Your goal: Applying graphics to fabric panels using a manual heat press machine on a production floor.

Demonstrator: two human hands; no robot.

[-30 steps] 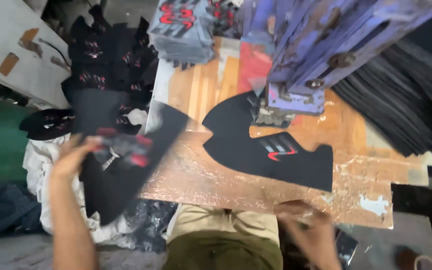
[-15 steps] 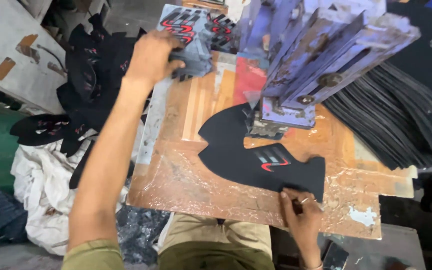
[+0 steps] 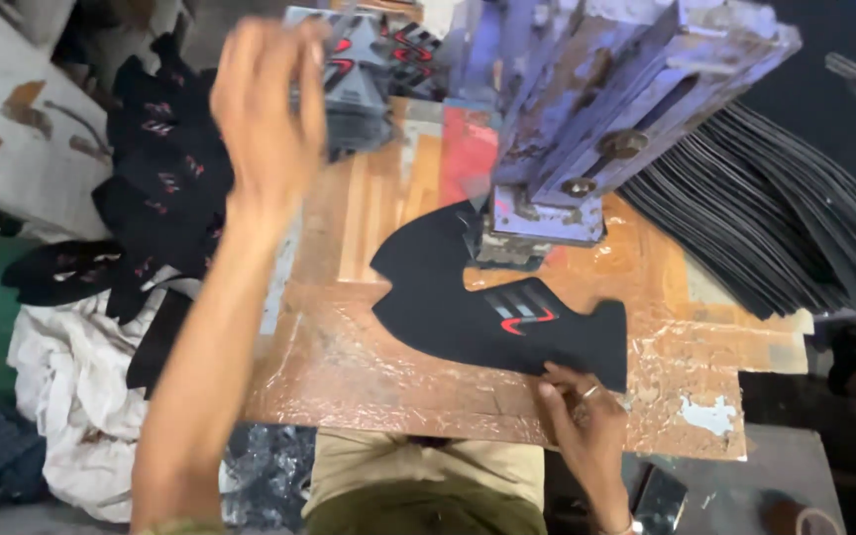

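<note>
We see a big purple press machine [image 3: 596, 109] standing over the shiny brown counter [image 3: 369, 367]. A fan of thin black sheets [image 3: 775, 238] lies to the right. On the left, dark cut pieces [image 3: 156, 188] sit heaped above a crumpled white cloth [image 3: 61, 376].

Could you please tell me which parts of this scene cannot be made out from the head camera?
- Left hand: motion-blurred, so whether its fingers grip the grey printed stack cannot be told.
- Black cut piece: its upper edge is hidden beneath the purple press head.
- Right hand: its wrist is cut off by the bottom edge.
- Stack of black sheets: its far end runs past the right edge.
</note>
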